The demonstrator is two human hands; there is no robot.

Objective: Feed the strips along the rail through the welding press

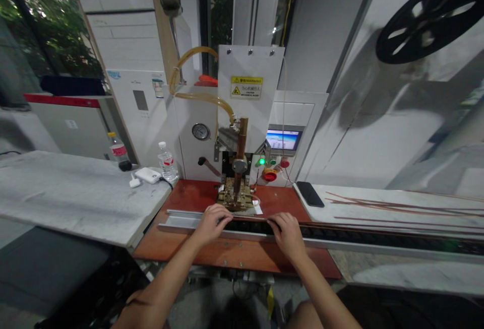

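A thin copper-coloured strip (249, 218) stretches between my two hands, just in front of the machine's metal clamp head (236, 193). My left hand (215, 222) pinches it near its left end. About a hand's width to the right, my right hand (285, 231) grips the same strip between thumb and fingers. Both hands are over a long metal channel (181, 220) with a dark inside, which runs off to the right. Above the clamp head stands a copper-coloured upright bar (242, 142) on the white press machine (251, 62).
More thin strips (378, 203) and a black phone (310, 194) lie on the right-hand table. On the left table (75, 188) stand a cola bottle (120, 152) and a water bottle (166, 161), beside a white power bank (148, 174). A red stop button (269, 174) and a lit screen (283, 139) are behind.
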